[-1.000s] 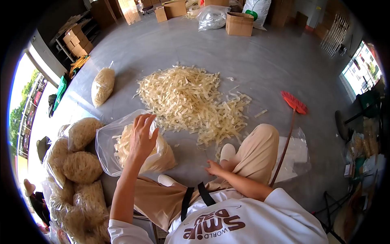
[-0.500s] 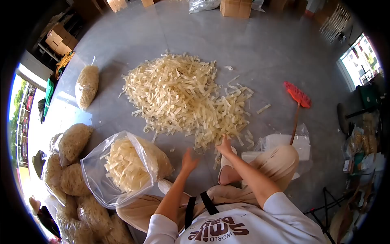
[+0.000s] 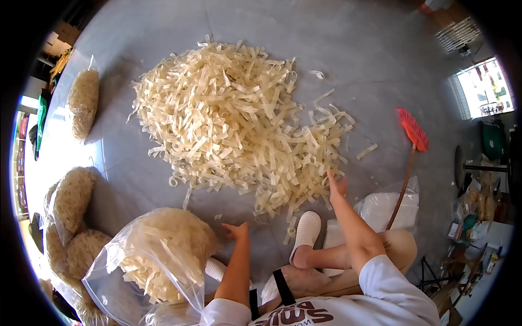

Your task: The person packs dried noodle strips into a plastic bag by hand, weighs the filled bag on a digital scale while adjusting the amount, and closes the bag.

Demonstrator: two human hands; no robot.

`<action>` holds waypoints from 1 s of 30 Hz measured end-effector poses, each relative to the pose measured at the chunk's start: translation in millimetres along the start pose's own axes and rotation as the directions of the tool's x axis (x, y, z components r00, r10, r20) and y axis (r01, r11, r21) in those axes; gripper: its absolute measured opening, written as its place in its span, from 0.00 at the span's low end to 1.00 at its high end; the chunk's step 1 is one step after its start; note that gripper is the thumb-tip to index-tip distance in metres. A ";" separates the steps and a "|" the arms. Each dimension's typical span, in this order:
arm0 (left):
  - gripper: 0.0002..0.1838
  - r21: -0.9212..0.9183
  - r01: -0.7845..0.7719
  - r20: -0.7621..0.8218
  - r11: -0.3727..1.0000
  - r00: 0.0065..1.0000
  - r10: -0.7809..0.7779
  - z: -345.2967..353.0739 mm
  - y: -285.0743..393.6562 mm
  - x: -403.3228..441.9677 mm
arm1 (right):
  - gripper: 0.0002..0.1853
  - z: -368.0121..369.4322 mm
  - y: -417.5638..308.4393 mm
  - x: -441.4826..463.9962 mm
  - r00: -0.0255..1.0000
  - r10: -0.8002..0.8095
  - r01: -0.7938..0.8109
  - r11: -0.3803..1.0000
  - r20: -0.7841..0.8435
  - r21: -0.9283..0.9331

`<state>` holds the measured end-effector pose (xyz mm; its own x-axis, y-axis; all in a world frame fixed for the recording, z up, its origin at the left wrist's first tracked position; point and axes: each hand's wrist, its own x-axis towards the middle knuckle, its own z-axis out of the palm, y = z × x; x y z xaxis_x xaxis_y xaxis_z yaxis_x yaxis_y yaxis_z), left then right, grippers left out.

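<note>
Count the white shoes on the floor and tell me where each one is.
2. One white shoe sits just below the near edge of the strip pile. The other is beside the plastic bag, partly hidden by the left forearm.

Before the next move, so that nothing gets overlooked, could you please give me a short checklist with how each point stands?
1. Hands empty: ok; the left hand and the right hand both look open, with nothing in them.
2. Right hand near the pile of strips: ok, it is at the pile's near right edge.
3. Strips all together: not ok; a loose strip lies apart on the floor.
4. Open bag resting steadily: cannot tell; its underside is hidden.
5. Broom off the pile: ok, it lies to the right.
</note>
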<state>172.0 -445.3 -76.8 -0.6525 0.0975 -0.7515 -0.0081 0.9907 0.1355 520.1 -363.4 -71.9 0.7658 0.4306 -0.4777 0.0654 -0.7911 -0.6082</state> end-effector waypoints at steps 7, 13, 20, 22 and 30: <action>0.61 -0.167 -0.023 0.013 0.986 1.000 0.026 -12.4 32.3 -11.0 | 0.55 79.8 -61.2 -93.6 0.866 -0.480 0.492 0.769 0.140 -0.409; 0.58 -0.154 -0.172 -0.211 0.973 0.968 0.137 -28.0 36.1 32.0 | 0.57 140.3 -180.7 -156.0 0.425 -0.821 0.903 0.415 0.382 -0.113; 0.53 -0.501 -0.110 -0.041 0.859 0.994 0.103 -40.2 45.8 35.7 | 0.62 265.0 -282.5 -174.0 0.171 -0.738 0.985 0.147 0.653 -0.092; 0.52 -0.499 -0.070 -0.014 0.864 0.997 0.072 -50.2 60.3 21.7 | 0.63 281.1 -293.2 -180.4 0.155 -0.667 0.988 0.102 0.729 -0.117; 0.48 -0.477 -0.011 -0.027 0.879 1.000 -0.002 -50.3 71.8 2.7 | 0.53 274.3 -244.3 -164.2 -0.072 -0.294 0.973 -0.233 0.953 0.002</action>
<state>131.5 -378.7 -36.7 -0.6724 0.0927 -0.7344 -0.3615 0.8246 0.4351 202.9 -121.7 -18.8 -0.6842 0.6157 -0.3909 0.7284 0.6036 -0.3242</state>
